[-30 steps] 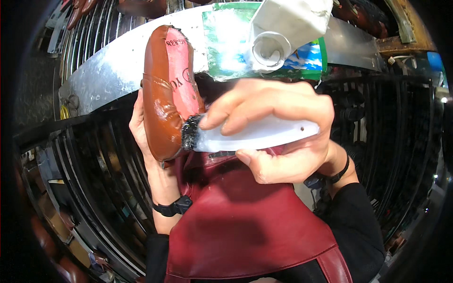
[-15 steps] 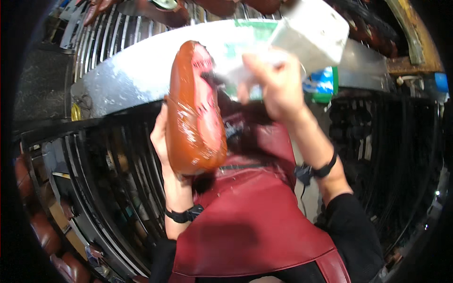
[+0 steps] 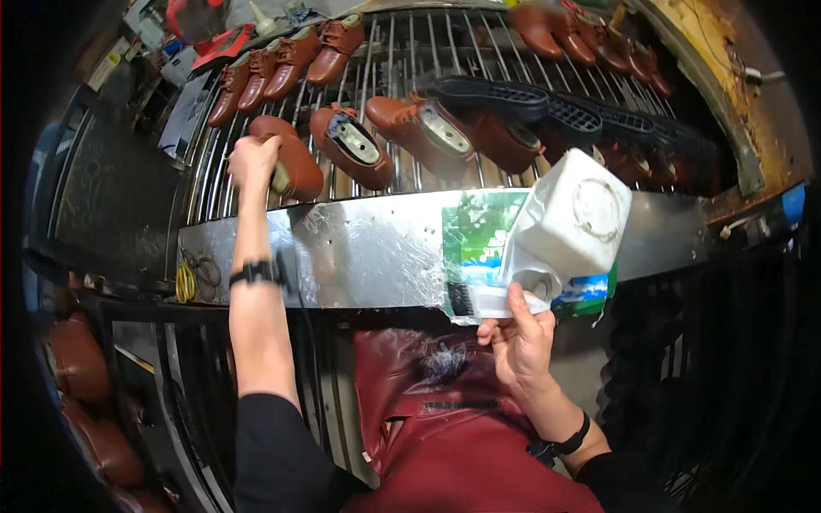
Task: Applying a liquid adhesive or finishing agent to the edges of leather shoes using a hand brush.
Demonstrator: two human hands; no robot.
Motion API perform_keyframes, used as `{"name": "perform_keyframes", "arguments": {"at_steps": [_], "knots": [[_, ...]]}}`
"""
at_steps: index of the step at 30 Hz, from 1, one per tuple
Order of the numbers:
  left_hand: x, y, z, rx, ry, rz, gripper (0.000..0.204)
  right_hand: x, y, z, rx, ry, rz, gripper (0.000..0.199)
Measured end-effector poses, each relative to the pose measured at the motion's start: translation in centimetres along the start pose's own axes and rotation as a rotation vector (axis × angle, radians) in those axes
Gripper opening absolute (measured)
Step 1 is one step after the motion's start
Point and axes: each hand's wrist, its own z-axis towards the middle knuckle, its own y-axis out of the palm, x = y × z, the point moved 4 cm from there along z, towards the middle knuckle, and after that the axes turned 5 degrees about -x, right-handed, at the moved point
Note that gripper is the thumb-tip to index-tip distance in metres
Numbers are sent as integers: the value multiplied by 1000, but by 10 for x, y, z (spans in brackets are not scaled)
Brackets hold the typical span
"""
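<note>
My left hand (image 3: 254, 162) is stretched out to the far left, closed on one end of a brown leather shoe (image 3: 299, 168) at the edge of the metal rollers. Its fingers are partly hidden. Nearer me, my right hand (image 3: 523, 342) pinches the pale handle of a brush (image 3: 496, 301), its short black bristles (image 3: 460, 299) pointing left. Just beyond that hand, a white plastic container (image 3: 577, 209) lies tilted on a green printed sheet (image 3: 483, 227), its opening towards me. The brush is held close to this opening; whether they touch I cannot tell.
A metal ledge (image 3: 368, 256) runs along the roller rack (image 3: 410, 51). Several brown shoes (image 3: 355, 145) stand there, with black soles (image 3: 496, 98) at the right. A yellow band (image 3: 185, 282) lies on the ledge's left end. More brown shoes (image 3: 79, 359) sit low at left.
My left hand has moved from before my apron, where it held a brown shoe with its pink-coated underside showing, out to the rollers. My right hand, with the brush, has come lower and nearer me.
</note>
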Motion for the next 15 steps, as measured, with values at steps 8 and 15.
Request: {"name": "perform_keyframes", "arguments": {"at_steps": [8,15], "knots": [[-28,38,-35,126,86,-111,82,10,-6,7,149,6,-118,26],[-190,-114,-386,906,235,-104,4,18,-69,24,8,182,-90,31]]}}
